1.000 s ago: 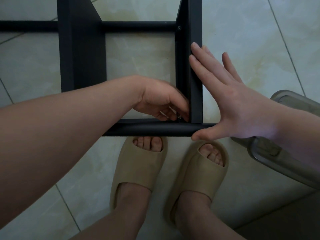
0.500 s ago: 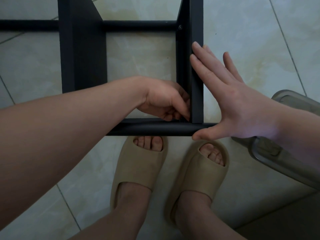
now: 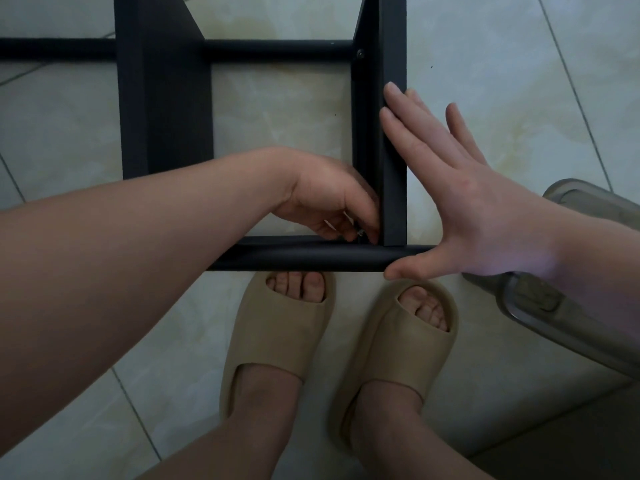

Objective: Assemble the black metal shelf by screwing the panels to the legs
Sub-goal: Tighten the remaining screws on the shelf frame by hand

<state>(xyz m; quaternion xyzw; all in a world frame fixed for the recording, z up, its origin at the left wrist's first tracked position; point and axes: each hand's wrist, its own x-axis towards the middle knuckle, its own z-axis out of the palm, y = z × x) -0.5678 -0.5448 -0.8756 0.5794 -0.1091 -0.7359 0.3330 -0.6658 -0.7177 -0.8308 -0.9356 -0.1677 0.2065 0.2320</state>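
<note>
Looks straight down at a black metal shelf (image 3: 162, 116) lying on pale floor tiles (image 3: 485, 46), just ahead of two feet in tan slippers (image 3: 277, 334). Shows two round legs running left to right, the near leg (image 3: 304, 259) and the far leg (image 3: 277, 50), joined by two flat panels standing on edge. At the inner corner of the right panel (image 3: 394, 168) and near leg, left hand (image 3: 332, 206) with fingers curled, pinching a small silvery screw (image 3: 361, 233). On the panel's outer face, right hand (image 3: 478, 209) spread flat, fingers straight and pressed against the metal, thumb lying along the near leg. Beside the right wrist, a grey translucent plastic container (image 3: 540, 306) on the floor
</note>
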